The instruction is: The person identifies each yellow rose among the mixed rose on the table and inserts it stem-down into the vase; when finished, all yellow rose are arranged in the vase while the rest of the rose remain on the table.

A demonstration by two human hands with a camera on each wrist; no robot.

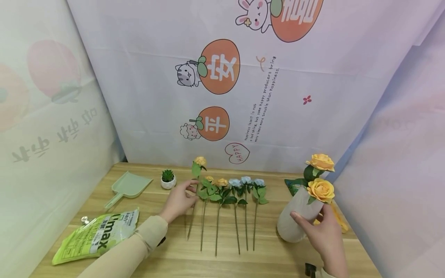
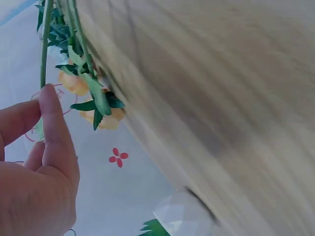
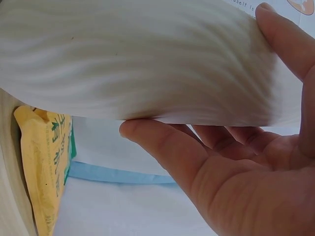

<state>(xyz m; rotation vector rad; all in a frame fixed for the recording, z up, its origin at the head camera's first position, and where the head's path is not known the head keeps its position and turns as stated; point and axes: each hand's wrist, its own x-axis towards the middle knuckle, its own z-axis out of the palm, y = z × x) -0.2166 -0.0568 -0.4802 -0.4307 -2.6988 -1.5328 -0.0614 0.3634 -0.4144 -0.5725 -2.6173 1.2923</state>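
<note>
My left hand (image 1: pixel 181 200) pinches the thin green stem (image 2: pixel 46 46) of a yellow rose (image 1: pixel 199 161) between thumb and fingers. The bloom stands higher than the flowers beside it. On the table, two yellow roses (image 1: pixel 221 183) and several pale blue roses (image 1: pixel 246 180) lie in a row, stems towards me. At the right, my right hand (image 1: pixel 325 233) grips a white vase (image 1: pixel 301 202) with wavy ridges (image 3: pixel 147 64), thumb on one side and fingers on the other. The vase leans to the right, and two large yellow roses (image 1: pixel 320 190) stick out of its mouth.
A small potted succulent (image 1: pixel 168 179) and a green dustpan (image 1: pixel 130 185) are at the back left. Nearer lies a green and white bag (image 1: pixel 99 235). A yellow packet (image 3: pixel 42 167) lies behind the vase. White printed cloth (image 1: pixel 156 104) hangs behind the wooden table (image 1: pixel 163 266).
</note>
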